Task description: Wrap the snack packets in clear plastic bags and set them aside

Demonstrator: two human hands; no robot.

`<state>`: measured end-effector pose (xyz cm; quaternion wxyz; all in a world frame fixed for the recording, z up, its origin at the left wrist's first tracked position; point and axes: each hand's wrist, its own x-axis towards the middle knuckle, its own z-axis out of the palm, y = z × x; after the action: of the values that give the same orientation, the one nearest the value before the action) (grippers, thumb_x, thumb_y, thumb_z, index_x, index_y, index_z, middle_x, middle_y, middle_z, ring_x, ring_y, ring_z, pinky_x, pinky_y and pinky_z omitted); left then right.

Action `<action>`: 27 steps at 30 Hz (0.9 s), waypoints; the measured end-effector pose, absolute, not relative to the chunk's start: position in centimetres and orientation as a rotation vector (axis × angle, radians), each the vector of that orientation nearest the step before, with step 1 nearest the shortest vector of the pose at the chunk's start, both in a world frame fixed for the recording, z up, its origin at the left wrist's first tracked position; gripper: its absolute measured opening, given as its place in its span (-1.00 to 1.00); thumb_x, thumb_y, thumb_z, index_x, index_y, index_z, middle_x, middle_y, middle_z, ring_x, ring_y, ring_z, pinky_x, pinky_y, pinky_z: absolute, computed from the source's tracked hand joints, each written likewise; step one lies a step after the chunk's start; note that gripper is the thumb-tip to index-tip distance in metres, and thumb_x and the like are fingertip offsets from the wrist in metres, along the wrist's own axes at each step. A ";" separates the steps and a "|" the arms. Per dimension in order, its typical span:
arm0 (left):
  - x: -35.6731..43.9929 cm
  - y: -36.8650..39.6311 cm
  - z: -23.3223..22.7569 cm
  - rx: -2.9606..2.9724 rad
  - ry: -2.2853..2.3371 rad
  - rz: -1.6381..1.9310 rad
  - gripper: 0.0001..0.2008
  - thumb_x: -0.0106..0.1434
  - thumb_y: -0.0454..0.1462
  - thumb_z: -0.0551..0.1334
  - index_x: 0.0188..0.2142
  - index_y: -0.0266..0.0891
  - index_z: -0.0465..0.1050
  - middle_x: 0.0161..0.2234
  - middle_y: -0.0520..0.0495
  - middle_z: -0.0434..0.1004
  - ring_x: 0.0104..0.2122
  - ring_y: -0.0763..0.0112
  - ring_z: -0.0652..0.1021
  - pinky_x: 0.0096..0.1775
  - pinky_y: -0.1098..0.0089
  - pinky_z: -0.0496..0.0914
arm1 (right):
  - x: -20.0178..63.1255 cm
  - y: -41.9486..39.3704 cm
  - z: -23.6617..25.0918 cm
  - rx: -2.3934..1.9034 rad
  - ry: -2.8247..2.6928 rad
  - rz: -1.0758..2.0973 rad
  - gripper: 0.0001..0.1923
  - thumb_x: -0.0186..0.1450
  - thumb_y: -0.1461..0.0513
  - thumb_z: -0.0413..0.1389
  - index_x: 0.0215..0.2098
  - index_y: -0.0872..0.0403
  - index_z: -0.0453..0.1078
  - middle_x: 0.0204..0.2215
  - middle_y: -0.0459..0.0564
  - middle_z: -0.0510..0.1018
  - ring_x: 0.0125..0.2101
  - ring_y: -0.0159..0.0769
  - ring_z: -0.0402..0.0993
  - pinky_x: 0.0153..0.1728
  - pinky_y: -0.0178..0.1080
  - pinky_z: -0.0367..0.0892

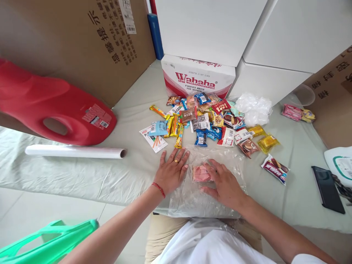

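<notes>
We press our left hand (pixel 172 170) flat, fingers spread, on the crinkly clear plastic sheet (pixel 205 200), while our right hand (pixel 224 184), fingers loosely apart, touches the small pink rectangular snack packet (pixel 200 173) lying on it.

Pink snack pkt (pixel 200 173) flat in clear plastic bag (pixel 192 200), table's near edge.

the pink snack packet (pixel 201 173) lies under clear plastic film (pixel 192 198). the left hand (pixel 172 171) wears a gold ring and a red string bracelet (pixel 158 189). the snack pile (pixel 205 123) mixes blue, yellow, red and brown wrappers. the tabletop (pixel 115 176) has a pale grey-green cover. the jug (pixel 55 106) is bright red, the roll (pixel 74 151) white, the wahaha carton (pixel 198 79) white with red lettering, the phone (pixel 327 189) black, the stool (pixel 46 242) mint green.
</notes>
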<state>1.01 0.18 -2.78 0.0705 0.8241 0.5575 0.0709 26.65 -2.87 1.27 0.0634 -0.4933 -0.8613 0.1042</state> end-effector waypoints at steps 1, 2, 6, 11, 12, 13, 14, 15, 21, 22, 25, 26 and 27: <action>1.0 0.2 -2.8 2.490 1.677 0.211 -0.45 0.52 -0.12 -0.14 0.45 0.00 0.04 0.45 -0.06 0.06 0.41 0.06 0.17 0.36 -0.19 -0.11 | 27.3 -3.2 0.6 -1.499 -2.600 0.288 -0.29 0.42 -0.08 0.06 0.44 0.00 0.14 0.39 0.21 0.23 0.17 0.14 0.35 0.10 0.16 0.34; 0.9 0.2 -2.9 2.500 1.674 0.209 -0.45 0.51 -0.13 -0.14 0.45 0.01 0.03 0.45 -0.06 0.06 0.41 0.05 0.18 0.36 -0.19 -0.10 | 28.0 -3.5 -0.1 -1.528 -2.571 0.247 -0.29 0.44 -0.05 0.03 0.47 0.00 0.08 0.41 0.19 0.18 0.23 0.16 0.28 0.17 0.21 0.27; 0.8 0.4 -3.0 2.520 1.679 0.198 -0.45 0.51 -0.11 -0.12 0.45 0.02 0.02 0.45 -0.09 0.04 0.39 0.04 0.22 0.34 -0.21 -0.05 | 31.1 -4.3 -2.4 -1.727 -2.376 0.118 -0.35 0.52 0.09 -0.09 0.51 0.07 -0.07 0.43 0.17 0.16 0.42 0.10 0.01 0.34 0.30 0.01; 1.1 0.7 -3.0 2.511 1.700 0.199 -0.45 0.51 -0.09 -0.12 0.45 -0.04 0.03 0.45 -0.14 0.04 0.38 -0.01 0.23 0.32 -0.33 -0.08 | 33.6 -4.2 -3.4 -1.815 -2.193 0.203 -0.40 0.53 0.07 -0.10 0.44 0.14 0.08 0.40 0.27 0.19 0.39 0.07 0.09 0.33 0.24 0.10; 1.2 0.7 -3.0 2.508 1.700 0.203 -0.45 0.51 -0.09 -0.11 0.44 -0.04 0.04 0.44 -0.14 0.05 0.38 -0.02 0.24 0.32 -0.34 -0.09 | 34.0 -3.7 -2.9 -1.811 -2.146 0.222 -0.42 0.52 0.06 -0.09 0.41 0.14 0.14 0.37 0.28 0.24 0.36 0.07 0.15 0.31 0.23 0.16; 1.2 0.6 -3.0 2.501 1.705 0.209 -0.45 0.51 -0.09 -0.11 0.44 -0.04 0.04 0.44 -0.14 0.06 0.37 -0.02 0.25 0.32 -0.35 -0.10 | 34.3 -3.1 -2.3 -1.809 -2.090 0.227 -0.45 0.51 0.06 -0.08 0.38 0.12 0.20 0.33 0.28 0.30 0.32 0.08 0.21 0.27 0.22 0.21; 1.3 0.6 -3.0 2.494 1.713 0.216 -0.45 0.51 -0.09 -0.10 0.44 -0.03 0.04 0.44 -0.14 0.07 0.37 -0.02 0.25 0.32 -0.35 -0.11 | 34.5 -2.4 -1.5 -1.804 -2.031 0.217 -0.49 0.51 0.06 -0.06 0.33 0.09 0.26 0.27 0.27 0.38 0.26 0.08 0.29 0.23 0.22 0.26; 1.3 0.6 -3.0 2.485 1.720 0.223 -0.45 0.51 -0.09 -0.10 0.44 -0.02 0.04 0.43 -0.15 0.08 0.37 -0.02 0.25 0.32 -0.35 -0.12 | 34.4 -1.6 -0.5 -1.787 -1.986 0.206 -0.54 0.50 0.06 -0.05 0.28 0.05 0.31 0.19 0.24 0.45 0.19 0.07 0.35 0.19 0.21 0.31; 1.3 0.5 -2.9 2.447 1.723 0.226 -0.44 0.52 -0.08 -0.11 0.45 -0.02 0.01 0.45 -0.11 0.04 0.39 0.02 0.22 0.34 -0.35 -0.14 | 28.8 0.8 3.8 -1.306 -2.487 0.529 -0.62 0.42 0.11 0.13 0.16 0.01 0.42 0.06 0.13 0.53 0.07 -0.02 0.38 0.09 0.05 0.37; 1.3 0.5 -2.9 2.442 1.727 0.226 -0.44 0.52 -0.08 -0.12 0.45 -0.02 0.01 0.45 -0.11 0.04 0.39 0.02 0.22 0.33 -0.35 -0.14 | 27.5 0.5 3.8 -1.270 -2.580 0.562 -0.57 0.38 0.11 0.19 0.19 0.03 0.40 0.10 0.14 0.51 0.11 0.01 0.34 0.11 0.06 0.35; 1.4 0.4 -2.8 2.432 1.733 0.230 -0.45 0.52 -0.07 -0.12 0.45 -0.01 0.03 0.44 -0.11 0.05 0.39 0.01 0.23 0.33 -0.35 -0.14 | 25.4 -0.8 2.7 -1.338 -2.674 0.554 -0.47 0.32 0.15 0.27 0.22 0.06 0.36 0.13 0.15 0.47 0.13 0.06 0.29 0.13 0.09 0.30; 1.4 0.4 -2.8 2.431 1.732 0.234 -0.45 0.52 -0.07 -0.12 0.45 -0.01 0.03 0.44 -0.11 0.05 0.39 0.01 0.23 0.33 -0.36 -0.14 | 25.3 -1.2 2.3 -1.375 -2.666 0.547 -0.49 0.33 0.17 0.25 0.23 0.06 0.36 0.12 0.15 0.48 0.11 0.05 0.30 0.13 0.08 0.30; 1.4 0.4 -2.8 2.430 1.730 0.237 -0.45 0.52 -0.07 -0.12 0.45 -0.01 0.03 0.44 -0.11 0.04 0.39 0.01 0.22 0.33 -0.38 -0.15 | 25.4 -1.5 2.0 -1.409 -2.651 0.546 -0.50 0.35 0.18 0.23 0.23 0.05 0.36 0.11 0.15 0.48 0.09 0.04 0.30 0.12 0.08 0.30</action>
<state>1.38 0.44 -2.78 0.0746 0.8099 0.5764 0.0789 25.45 -1.47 1.95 0.0452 -0.4613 -0.8679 0.1787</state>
